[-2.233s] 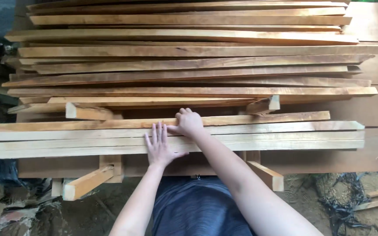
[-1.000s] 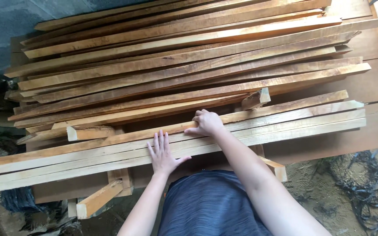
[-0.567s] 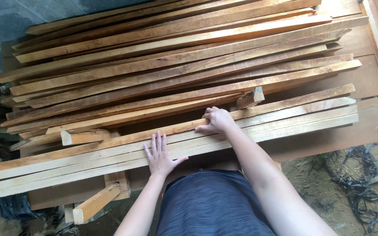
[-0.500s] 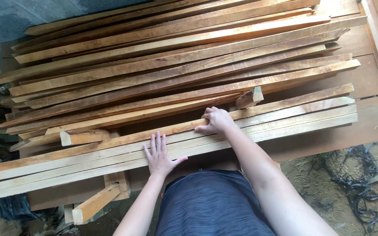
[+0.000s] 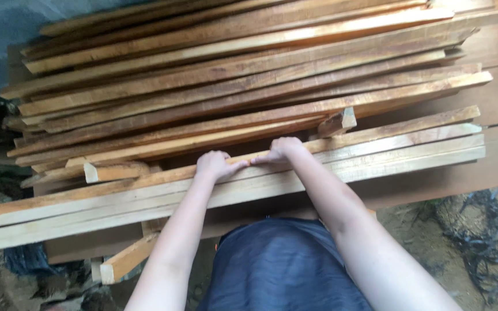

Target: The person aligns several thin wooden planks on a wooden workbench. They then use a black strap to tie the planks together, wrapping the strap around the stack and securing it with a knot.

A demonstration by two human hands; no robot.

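two bare hands, left hand point(image 5: 215, 165) and right hand point(image 5: 282, 151), rest on one long plank point(image 5: 376, 129); behind that plank, roughly a dozen stacked boards point(image 5: 231, 75); three short offcut blocks point(image 5: 338, 122) lie near it.

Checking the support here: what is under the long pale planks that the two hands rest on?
Under the pale planks a dark flat board shows, with a short wood block sticking out below. The left hand and right hand lie on top. Any supports beneath are hidden.

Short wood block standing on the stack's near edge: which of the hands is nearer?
Right. The right hand sits just left of and below the short block; the left hand is farther left along the same long plank.
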